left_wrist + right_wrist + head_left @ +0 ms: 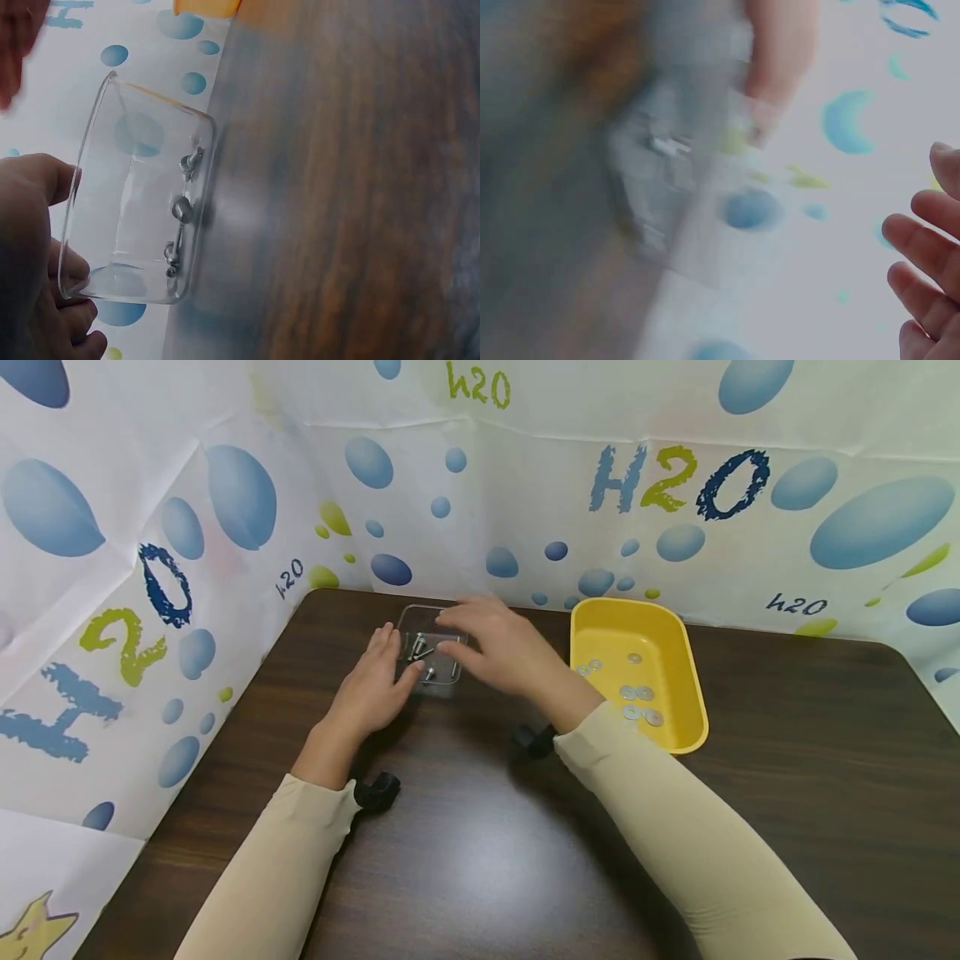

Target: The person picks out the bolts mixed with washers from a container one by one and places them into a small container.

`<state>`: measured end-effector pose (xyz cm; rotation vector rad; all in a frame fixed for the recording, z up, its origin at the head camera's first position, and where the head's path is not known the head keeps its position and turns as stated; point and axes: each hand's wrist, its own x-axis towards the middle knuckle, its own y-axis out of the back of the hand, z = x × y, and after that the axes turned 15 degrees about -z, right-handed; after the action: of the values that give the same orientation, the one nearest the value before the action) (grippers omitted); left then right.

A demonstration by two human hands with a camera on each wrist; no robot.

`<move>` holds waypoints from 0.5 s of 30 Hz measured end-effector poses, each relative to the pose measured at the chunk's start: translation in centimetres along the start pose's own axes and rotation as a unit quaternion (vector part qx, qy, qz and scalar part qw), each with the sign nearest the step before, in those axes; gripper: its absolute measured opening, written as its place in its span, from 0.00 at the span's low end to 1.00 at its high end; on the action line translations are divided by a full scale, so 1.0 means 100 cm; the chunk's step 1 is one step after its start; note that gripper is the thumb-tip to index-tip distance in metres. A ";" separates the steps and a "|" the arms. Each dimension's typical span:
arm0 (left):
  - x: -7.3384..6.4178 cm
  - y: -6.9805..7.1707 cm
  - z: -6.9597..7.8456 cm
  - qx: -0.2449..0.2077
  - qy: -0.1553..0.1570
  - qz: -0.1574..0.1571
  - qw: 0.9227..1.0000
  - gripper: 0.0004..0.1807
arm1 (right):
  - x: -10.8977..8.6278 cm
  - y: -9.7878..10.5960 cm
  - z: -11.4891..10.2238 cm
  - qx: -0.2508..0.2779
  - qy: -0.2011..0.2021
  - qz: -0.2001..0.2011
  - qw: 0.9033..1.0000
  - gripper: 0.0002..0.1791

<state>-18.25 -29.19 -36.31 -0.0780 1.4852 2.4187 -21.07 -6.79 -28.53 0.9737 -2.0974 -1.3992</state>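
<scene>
A clear plastic box (453, 674) stands near the table's back edge with several small metal bolts (420, 648) on its floor. Around its left near corner, my left hand (371, 685) holds the box, thumb at the near wall and fingers along the left side. The left wrist view shows those fingertips (71, 262) against the clear wall, the bolts (182, 208) lying along the bottom. Above the box's right side hovers my right hand (498, 643), fingers loosely extended. In the right wrist view its fingers (926, 251) are apart and hold nothing; the box (656, 172) is blurred there.
A yellow tray (692, 693) stands to the right of the box, partly behind my right forearm, with several flat washers (637, 693) in it. A printed white sheet (480, 468) rises behind the dark wooden table (450, 877) and along its left side.
</scene>
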 end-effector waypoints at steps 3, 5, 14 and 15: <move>-0.001 0.001 0.000 -0.003 -0.006 0.006 1.000 0.43 | -0.028 0.022 0.007 -0.004 0.030 0.079 0.996 0.26; -0.003 0.003 0.000 -0.003 -0.010 0.011 1.000 0.44 | -0.049 0.034 0.014 0.003 0.038 0.124 0.992 0.26; -0.010 0.011 0.016 0.010 -0.038 0.041 0.998 0.44 | -0.131 0.048 0.061 0.013 -0.020 0.259 0.965 0.25; -0.011 0.012 0.019 0.014 -0.041 0.043 0.998 0.44 | -0.135 0.046 0.066 0.013 -0.029 0.269 0.963 0.25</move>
<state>-17.36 -28.26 -34.14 0.0901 1.5145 2.4353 -18.10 8.52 -26.57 0.3229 -2.2006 -1.1263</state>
